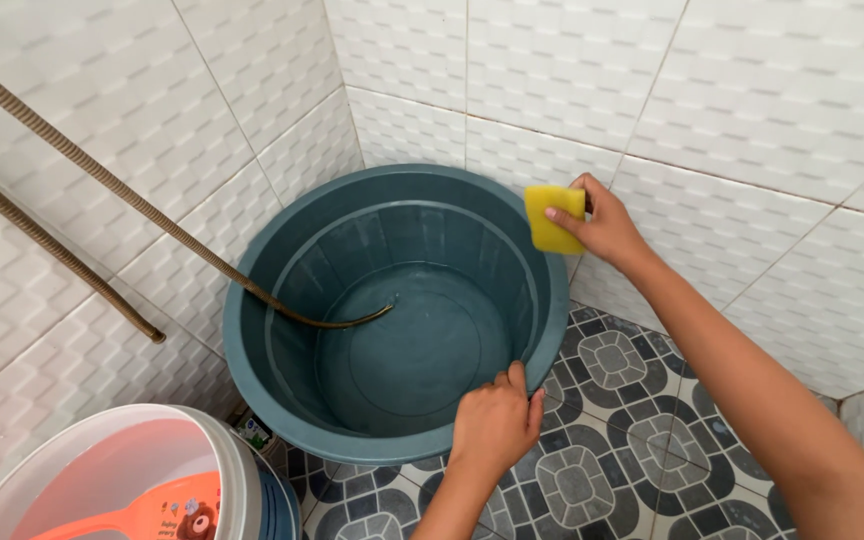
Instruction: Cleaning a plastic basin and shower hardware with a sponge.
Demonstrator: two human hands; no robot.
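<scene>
Nearest the lens, bottom left: white plastic bucket (142, 470) with an orange print, close beside the big teal basin (392, 310). Left hand (497, 425) clamped over the basin's near rim, fingers curled shut on the edge, thumb toward the inside. Right hand (602, 225) at the far rim, fingers closed around a yellow sponge (552, 218), pressed where rim meets the white tiled wall (712, 110). Brown hose (132, 205) slanting down from upper left, its end lying loose inside the basin near the bottom.

Likely trouble: basin tipped on its side in the corner, held only by the one rim grip; a hard push with the sponge or a slick rim, and a probable roll or slide across the patterned floor tiles (612, 440). Hose end unsecured, so liable to flop out if the basin shifts.
</scene>
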